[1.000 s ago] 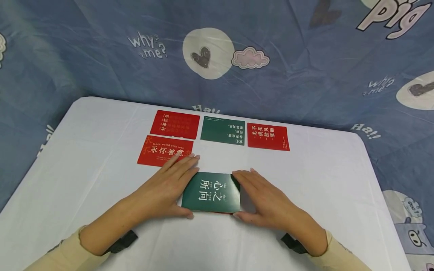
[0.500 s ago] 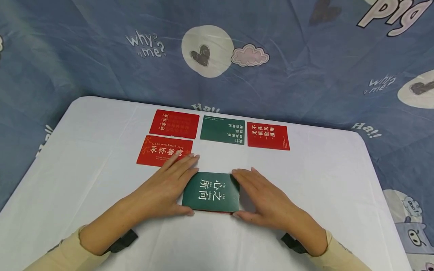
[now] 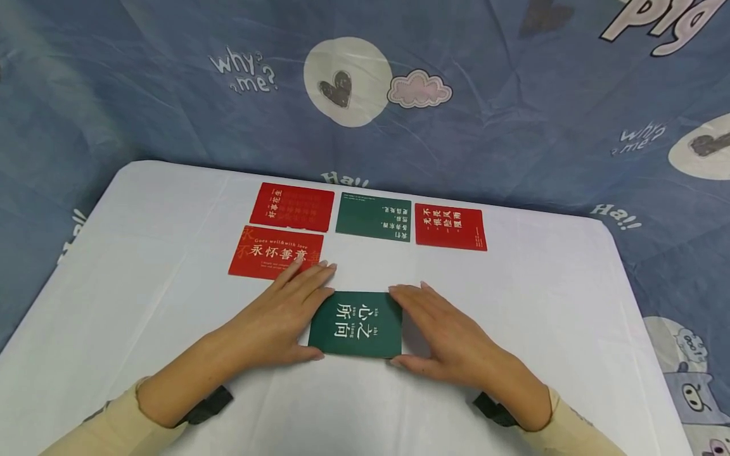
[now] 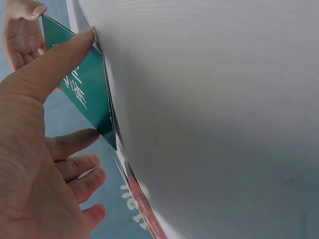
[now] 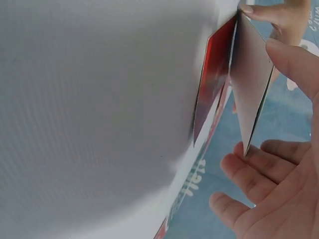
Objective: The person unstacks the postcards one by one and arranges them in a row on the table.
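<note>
Since the earlier frame, almost nothing has moved: the red edge peeking from under the green card (image 3: 356, 323) is gone, so the card sits squarer on whatever's beneath it, and both hands stay put.

Your left hand (image 3: 277, 316) lies flat on the white tablecloth (image 3: 142, 266) w/ straight fingers along the green card's left edge, thumb at its near-left corner. Not clenched, not grasping, just pressing against the edge. The left wrist view shows the thumb tip on the card's corner and the fingers spread beside it.

Your right hand (image 3: 441, 332) mirrors that on the card's right edge: fingers straight, thumb at the near-right corner, touching w/o gripping. In the right wrist view a red card (image 5: 212, 79) shows right behind the green one, so it's a small stack.

Green card lies face up between your two hands, white characters showing.

Relative to the green card: a red card with "Goes well & with love" (image 3: 276, 253) sits just beyond and to the left, your left fingertips overlapping its near-right corner. Farther back is a row of 3: red (image 3: 293, 206), green (image 3: 373, 216), red (image 3: 450, 227). Blue cartoon-print cloth (image 3: 513, 126) hangs behind the table.
</note>
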A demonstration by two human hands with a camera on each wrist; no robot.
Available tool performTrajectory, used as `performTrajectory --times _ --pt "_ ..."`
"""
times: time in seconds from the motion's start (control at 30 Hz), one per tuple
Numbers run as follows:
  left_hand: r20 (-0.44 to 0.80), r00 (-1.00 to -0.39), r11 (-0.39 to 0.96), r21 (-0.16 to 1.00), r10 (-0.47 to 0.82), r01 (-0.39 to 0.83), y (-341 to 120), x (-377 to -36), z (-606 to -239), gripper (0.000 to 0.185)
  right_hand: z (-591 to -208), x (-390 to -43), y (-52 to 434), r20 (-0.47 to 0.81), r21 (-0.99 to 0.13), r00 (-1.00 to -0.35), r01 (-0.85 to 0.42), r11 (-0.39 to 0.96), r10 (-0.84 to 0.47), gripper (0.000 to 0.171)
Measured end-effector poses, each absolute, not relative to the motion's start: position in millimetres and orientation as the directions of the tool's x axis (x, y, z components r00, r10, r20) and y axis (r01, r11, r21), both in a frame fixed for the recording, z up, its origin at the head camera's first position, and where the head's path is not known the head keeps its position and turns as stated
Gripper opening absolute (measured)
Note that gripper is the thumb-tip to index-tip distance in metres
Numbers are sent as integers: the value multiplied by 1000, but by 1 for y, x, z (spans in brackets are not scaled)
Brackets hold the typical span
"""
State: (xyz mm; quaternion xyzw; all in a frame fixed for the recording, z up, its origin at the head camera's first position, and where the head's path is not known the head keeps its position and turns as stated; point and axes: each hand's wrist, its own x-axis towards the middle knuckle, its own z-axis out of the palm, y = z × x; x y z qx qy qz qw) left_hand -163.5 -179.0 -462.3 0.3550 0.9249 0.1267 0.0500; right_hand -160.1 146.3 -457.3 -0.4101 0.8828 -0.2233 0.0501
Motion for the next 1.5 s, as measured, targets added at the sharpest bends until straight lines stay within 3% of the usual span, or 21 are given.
performTrajectory --times 0.8,1.13,1.5 --pt "-49 -757 724 336 652 602 -177 -169 -464 108 -462 -160 146 81 -433 -663 -696 573 -744 100" --pt "5 -751 703 350 660 620 -176 -168 -465 104 -469 -157 146 123 -435 -651 -714 549 -749 96" --pt "-7 -752 709 341 659 618 -172 -167 -466 103 -477 -154 138 54 -303 -663 -724 620 -747 98"
